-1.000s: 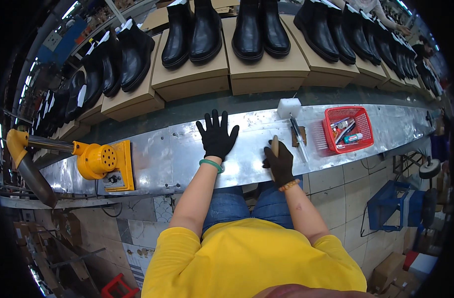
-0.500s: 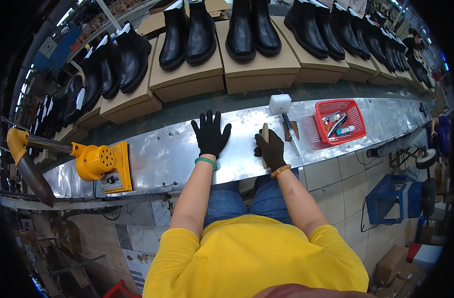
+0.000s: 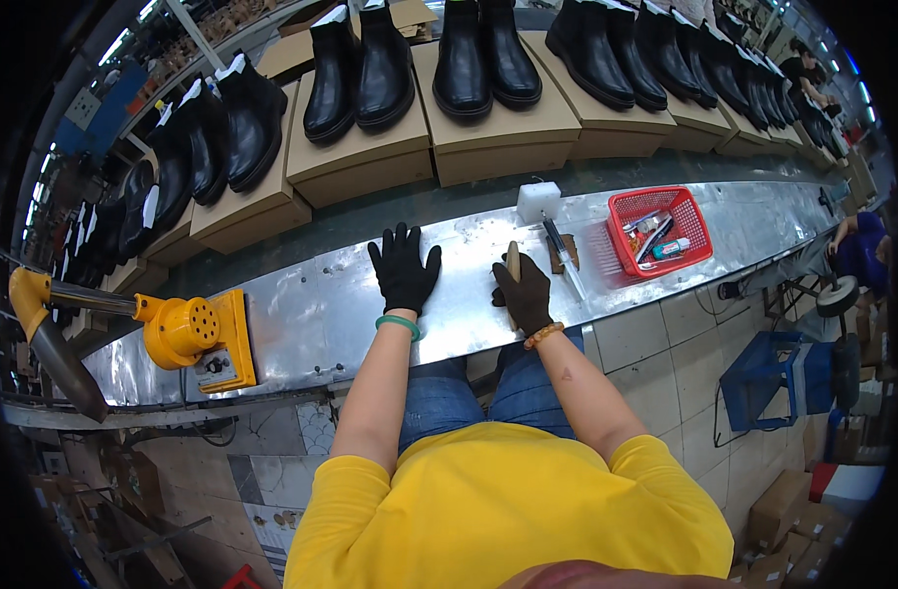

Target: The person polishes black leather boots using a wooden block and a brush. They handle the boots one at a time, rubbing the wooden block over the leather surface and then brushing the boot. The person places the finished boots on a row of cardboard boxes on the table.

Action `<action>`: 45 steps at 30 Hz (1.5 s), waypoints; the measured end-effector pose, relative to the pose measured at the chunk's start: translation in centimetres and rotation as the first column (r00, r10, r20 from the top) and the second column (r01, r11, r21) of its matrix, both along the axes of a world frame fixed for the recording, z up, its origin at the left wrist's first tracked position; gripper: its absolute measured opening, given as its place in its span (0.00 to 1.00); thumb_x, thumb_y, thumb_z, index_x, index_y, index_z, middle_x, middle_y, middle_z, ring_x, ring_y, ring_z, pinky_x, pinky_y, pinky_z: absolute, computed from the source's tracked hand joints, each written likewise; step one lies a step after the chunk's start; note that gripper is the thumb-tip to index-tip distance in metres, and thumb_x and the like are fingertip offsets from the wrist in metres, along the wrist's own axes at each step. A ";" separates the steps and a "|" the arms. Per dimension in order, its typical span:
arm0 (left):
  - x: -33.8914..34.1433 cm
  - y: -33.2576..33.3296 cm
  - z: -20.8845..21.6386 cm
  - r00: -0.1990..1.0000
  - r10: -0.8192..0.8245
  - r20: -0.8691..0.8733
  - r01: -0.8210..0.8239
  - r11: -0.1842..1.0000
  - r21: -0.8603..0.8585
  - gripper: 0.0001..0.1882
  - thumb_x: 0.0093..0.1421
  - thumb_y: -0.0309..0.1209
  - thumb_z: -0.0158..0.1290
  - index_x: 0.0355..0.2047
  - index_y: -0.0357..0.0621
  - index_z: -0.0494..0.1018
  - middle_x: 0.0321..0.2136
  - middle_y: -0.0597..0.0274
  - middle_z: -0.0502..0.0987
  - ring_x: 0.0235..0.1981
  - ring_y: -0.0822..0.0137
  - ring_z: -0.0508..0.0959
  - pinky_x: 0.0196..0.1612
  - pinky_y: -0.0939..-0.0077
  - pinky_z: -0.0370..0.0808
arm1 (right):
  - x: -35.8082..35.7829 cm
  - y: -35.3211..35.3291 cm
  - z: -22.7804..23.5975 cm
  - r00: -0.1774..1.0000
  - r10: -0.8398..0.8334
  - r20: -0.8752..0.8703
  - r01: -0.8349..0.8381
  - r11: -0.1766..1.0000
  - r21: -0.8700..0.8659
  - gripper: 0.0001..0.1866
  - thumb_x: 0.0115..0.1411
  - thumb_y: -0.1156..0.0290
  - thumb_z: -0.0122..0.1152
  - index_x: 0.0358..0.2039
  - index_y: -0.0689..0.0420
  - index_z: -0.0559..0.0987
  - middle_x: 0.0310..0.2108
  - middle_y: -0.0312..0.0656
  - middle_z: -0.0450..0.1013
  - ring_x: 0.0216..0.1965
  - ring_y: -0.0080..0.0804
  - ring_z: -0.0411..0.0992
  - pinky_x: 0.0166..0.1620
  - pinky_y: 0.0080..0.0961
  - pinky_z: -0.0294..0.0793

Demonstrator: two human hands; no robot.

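Observation:
My left hand [image 3: 406, 270], in a black glove, lies flat with fingers spread on the shiny metal bench [image 3: 336, 304]. My right hand [image 3: 525, 296], also gloved, is closed around a slim tan piece that looks like a wooden handle [image 3: 513, 257]; its lower part is mostly hidden by the glove. Just right of that hand lies a slender tool with a dark handle and a pale, translucent end [image 3: 567, 263], partly over a small brown patch [image 3: 569, 243]. Behind the tool stands a white block [image 3: 538, 201].
A red plastic basket [image 3: 707, 231] with tubes and small tools sits on the bench's right. At left stands a yellow machine [image 3: 182, 332] with a curved nozzle. Black boots [image 3: 462, 74] stand in a row on cardboard boxes [image 3: 503, 147] beyond the bench. A person [image 3: 802, 74] is far right.
The whole view has shifted slightly, so the bench and boots appear a little further left and up. Both hands keep the same pose, the right one still gripping the tan handle.

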State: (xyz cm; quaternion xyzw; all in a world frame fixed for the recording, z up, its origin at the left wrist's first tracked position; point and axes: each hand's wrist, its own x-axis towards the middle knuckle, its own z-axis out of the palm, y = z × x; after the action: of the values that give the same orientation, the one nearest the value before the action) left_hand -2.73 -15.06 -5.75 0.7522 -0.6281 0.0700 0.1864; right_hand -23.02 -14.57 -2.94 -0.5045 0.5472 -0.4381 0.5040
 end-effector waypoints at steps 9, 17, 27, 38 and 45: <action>0.2 -0.6 -1.6 1.000 -0.025 0.018 0.026 0.998 -0.054 0.28 0.55 0.50 0.47 0.52 0.47 0.67 0.58 0.57 0.63 0.61 0.55 0.58 0.63 0.47 0.42 | -1.4 -1.8 -0.5 0.914 0.034 0.405 -0.166 0.941 0.296 0.11 0.56 0.64 0.60 0.29 0.58 0.71 0.16 0.36 0.67 0.12 0.23 0.68 0.16 0.22 0.71; -0.4 -0.8 -0.3 0.994 0.056 0.094 -0.066 0.993 0.102 0.29 0.59 0.49 0.43 0.55 0.45 0.65 0.60 0.56 0.59 0.62 0.56 0.56 0.63 0.49 0.44 | -0.7 -0.5 -0.8 0.996 0.088 -0.013 -0.088 0.995 -0.056 0.17 0.56 0.60 0.59 0.39 0.59 0.72 0.19 0.39 0.72 0.14 0.24 0.71 0.21 0.22 0.74; -2.2 -0.5 1.7 0.979 0.024 0.201 -0.085 0.949 0.304 0.31 0.63 0.49 0.35 0.63 0.49 0.53 0.64 0.56 0.51 0.65 0.55 0.51 0.63 0.45 0.41 | -1.0 4.5 -2.8 0.952 -0.138 -0.272 -0.052 0.805 -0.590 0.19 0.51 0.67 0.58 0.45 0.55 0.72 0.32 0.46 0.72 0.33 0.46 0.73 0.38 0.37 0.73; -7.4 2.5 0.4 0.940 -0.332 0.078 0.304 0.920 0.248 0.31 0.57 0.45 0.45 0.60 0.50 0.58 0.60 0.57 0.60 0.62 0.59 0.57 0.63 0.49 0.42 | -0.8 2.8 0.3 0.882 0.158 -0.445 -0.283 0.931 -0.230 0.20 0.52 0.57 0.54 0.44 0.49 0.71 0.30 0.48 0.75 0.32 0.45 0.75 0.37 0.37 0.73; -6.3 3.3 0.5 0.491 -0.302 -0.817 0.214 0.951 -0.223 0.24 0.64 0.35 0.39 0.60 0.44 0.57 0.54 0.50 0.66 0.53 0.58 0.68 0.57 0.64 0.62 | 0.5 1.6 0.1 0.846 0.110 -0.522 -0.300 0.907 -0.294 0.18 0.55 0.61 0.53 0.45 0.52 0.71 0.29 0.48 0.74 0.30 0.45 0.75 0.34 0.39 0.73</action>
State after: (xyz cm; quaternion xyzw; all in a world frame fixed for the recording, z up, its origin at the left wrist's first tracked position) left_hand -9.04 -11.78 -5.24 0.5800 -0.5609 -0.3013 0.5082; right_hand -22.51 -12.93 -2.86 -0.7406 0.5085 -0.3307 0.2891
